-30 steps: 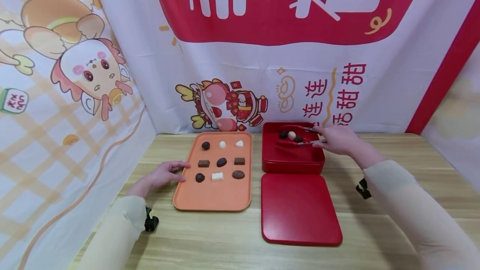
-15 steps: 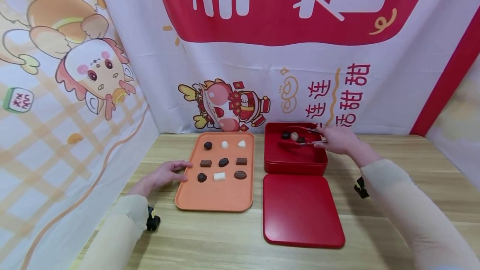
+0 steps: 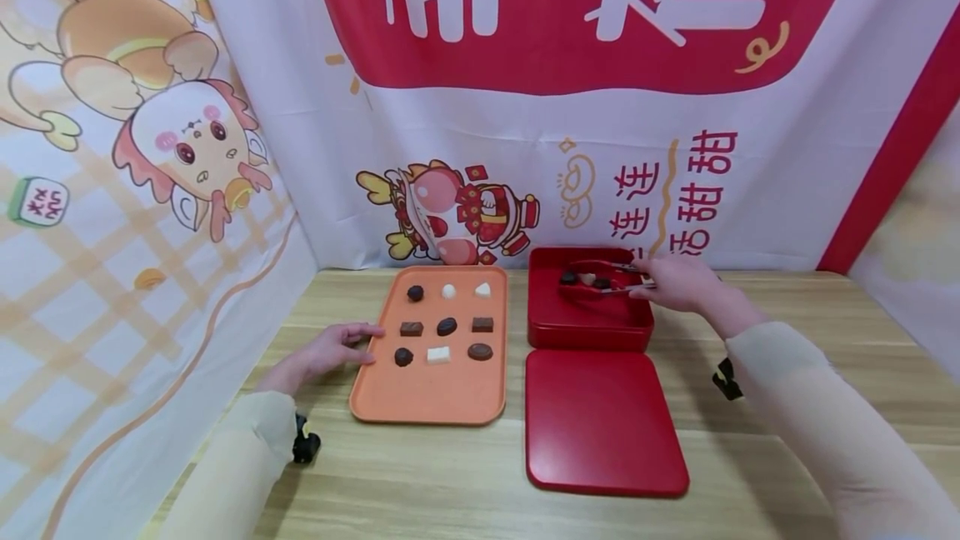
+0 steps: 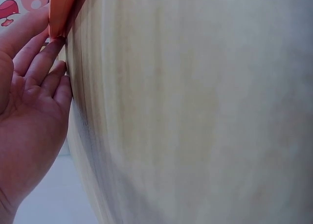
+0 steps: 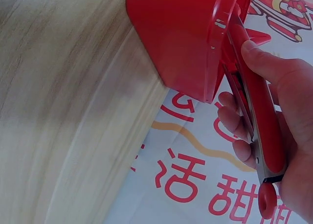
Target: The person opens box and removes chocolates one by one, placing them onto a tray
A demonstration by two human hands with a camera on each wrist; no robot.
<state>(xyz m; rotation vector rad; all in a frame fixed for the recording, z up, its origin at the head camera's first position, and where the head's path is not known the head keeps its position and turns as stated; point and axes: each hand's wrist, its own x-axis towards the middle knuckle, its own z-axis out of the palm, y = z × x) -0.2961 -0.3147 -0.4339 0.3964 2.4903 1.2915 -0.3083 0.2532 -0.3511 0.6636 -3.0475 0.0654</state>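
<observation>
My right hand (image 3: 678, 280) grips a pair of red-and-metal tongs (image 5: 259, 116), thumb on one arm and fingers curled round the other. The tongs' red tips reach inside a red box (image 3: 588, 338). Between their arms lies a white chocolate (image 3: 588, 279); dark chocolates (image 3: 568, 278) sit on either side of it. To the left, my left hand (image 3: 330, 347) touches the left edge of an orange tray (image 3: 427, 402), thumb and fingers spread along the rim. Rows of chocolates lie on that tray, among them a white block (image 3: 438, 354) and a dark oval chocolate (image 3: 480, 352).
A red lid (image 3: 606, 423) lies flat in front of the box, right of the tray. All stand on a wooden table (image 3: 420, 482). A printed cloth backdrop (image 3: 450, 132) rises right behind the box and tray, with another printed cloth along the left side.
The tongs have dipped slightly inside the box and their arms have drawn a little closer together. The white chocolate sits a bit lower between them. My left hand stays at the tray.
</observation>
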